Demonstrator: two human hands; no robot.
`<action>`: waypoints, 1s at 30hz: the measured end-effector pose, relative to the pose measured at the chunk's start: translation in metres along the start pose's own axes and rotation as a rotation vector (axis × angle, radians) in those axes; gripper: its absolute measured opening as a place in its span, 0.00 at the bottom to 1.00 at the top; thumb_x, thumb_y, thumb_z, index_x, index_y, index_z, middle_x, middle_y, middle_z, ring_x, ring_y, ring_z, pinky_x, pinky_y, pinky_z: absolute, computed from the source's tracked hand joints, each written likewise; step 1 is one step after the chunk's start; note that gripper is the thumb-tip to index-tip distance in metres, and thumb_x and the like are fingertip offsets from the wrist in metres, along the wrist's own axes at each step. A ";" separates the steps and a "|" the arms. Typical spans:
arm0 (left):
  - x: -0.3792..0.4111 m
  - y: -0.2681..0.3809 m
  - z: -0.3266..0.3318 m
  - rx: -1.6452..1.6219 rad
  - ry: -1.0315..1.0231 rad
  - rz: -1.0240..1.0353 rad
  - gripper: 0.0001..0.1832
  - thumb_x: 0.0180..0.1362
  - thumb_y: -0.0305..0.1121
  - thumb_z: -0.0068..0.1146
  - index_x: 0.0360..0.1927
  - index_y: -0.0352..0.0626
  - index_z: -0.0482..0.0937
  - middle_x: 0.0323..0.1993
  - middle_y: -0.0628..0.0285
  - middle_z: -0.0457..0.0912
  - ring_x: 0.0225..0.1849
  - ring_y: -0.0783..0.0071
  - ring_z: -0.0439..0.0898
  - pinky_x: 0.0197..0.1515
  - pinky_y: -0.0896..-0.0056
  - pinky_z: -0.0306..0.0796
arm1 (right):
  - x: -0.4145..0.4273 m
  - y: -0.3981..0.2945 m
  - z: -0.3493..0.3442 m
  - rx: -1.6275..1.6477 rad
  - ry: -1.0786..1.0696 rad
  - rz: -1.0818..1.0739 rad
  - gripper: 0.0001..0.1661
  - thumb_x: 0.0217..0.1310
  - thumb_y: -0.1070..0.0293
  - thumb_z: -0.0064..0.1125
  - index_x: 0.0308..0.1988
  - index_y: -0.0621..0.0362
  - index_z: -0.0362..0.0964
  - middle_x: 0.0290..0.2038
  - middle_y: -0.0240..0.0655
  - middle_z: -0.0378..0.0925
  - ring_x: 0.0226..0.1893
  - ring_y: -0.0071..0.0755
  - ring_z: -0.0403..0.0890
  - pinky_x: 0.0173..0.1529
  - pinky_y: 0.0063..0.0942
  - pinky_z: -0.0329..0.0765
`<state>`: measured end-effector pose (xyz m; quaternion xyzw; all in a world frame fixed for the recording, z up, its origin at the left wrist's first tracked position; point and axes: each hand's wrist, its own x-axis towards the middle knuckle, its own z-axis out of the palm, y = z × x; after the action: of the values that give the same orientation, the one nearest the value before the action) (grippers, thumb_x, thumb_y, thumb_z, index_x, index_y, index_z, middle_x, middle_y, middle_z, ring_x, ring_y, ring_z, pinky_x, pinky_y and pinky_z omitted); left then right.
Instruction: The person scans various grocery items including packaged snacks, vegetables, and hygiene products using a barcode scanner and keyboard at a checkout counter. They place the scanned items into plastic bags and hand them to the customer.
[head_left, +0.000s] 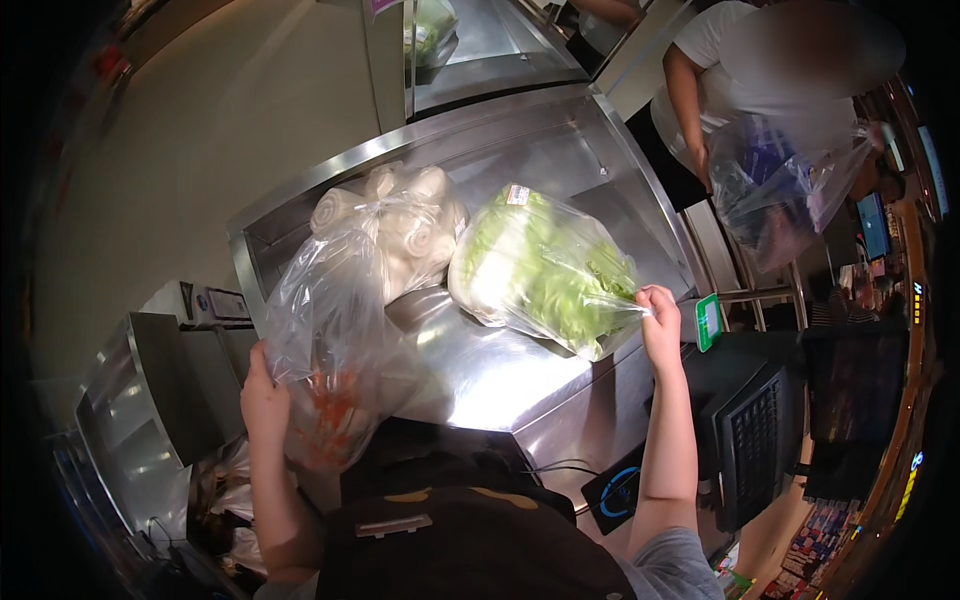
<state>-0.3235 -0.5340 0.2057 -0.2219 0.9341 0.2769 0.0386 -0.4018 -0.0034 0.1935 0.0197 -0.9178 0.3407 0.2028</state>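
Observation:
My right hand (660, 322) grips the gathered neck of a clear plastic bag. Inside that bag is a leafy green vegetable with a pale stem, like a large cabbage (540, 262); a white label sticks to its far end. At the left, my left hand (266, 394) holds the edge of another clear plastic bag (330, 300), which hangs over the counter's near edge. Orange-red patches show low on it; whether they are contents or print I cannot tell. Beyond it, a bag of pale, rolled or cylindrical items (409, 225) rests on the steel counter (480, 382).
A raised metal rim (367, 154) borders the counter. At right are a green-screened device (707, 322), a black keyboard (754, 442) and a dark monitor (855, 382). A person (690, 97) across the counter's right side holds a filled clear bag (780, 180). Bags (232, 510) sit low at left.

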 end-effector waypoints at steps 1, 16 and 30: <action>0.001 0.000 -0.002 0.015 -0.026 -0.038 0.25 0.51 0.23 0.46 0.56 0.45 0.65 0.47 0.44 0.75 0.47 0.47 0.75 0.47 0.57 0.69 | 0.001 0.001 0.000 0.138 -0.015 0.178 0.18 0.62 0.63 0.54 0.23 0.62 0.66 0.22 0.29 0.69 0.25 0.27 0.69 0.32 0.26 0.65; 0.012 0.228 0.105 -0.843 -1.051 0.184 0.34 0.56 0.28 0.53 0.66 0.42 0.56 0.51 0.58 0.72 0.44 0.76 0.72 0.48 0.73 0.67 | 0.017 -0.224 -0.202 0.613 0.823 0.319 0.12 0.62 0.62 0.54 0.37 0.59 0.71 0.35 0.32 0.75 0.34 0.21 0.76 0.37 0.18 0.74; 0.008 0.117 0.227 -1.007 -1.134 0.131 0.23 0.62 0.39 0.51 0.57 0.37 0.66 0.49 0.61 0.70 0.48 0.73 0.70 0.54 0.71 0.64 | -0.037 -0.183 -0.114 1.185 0.480 0.503 0.14 0.61 0.67 0.53 0.23 0.51 0.61 0.15 0.21 0.59 0.15 0.17 0.57 0.26 0.20 0.63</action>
<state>-0.3933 -0.3284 0.0709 0.0194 0.5432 0.7431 0.3903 -0.2947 -0.0749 0.3703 -0.1623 -0.4831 0.8168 0.2704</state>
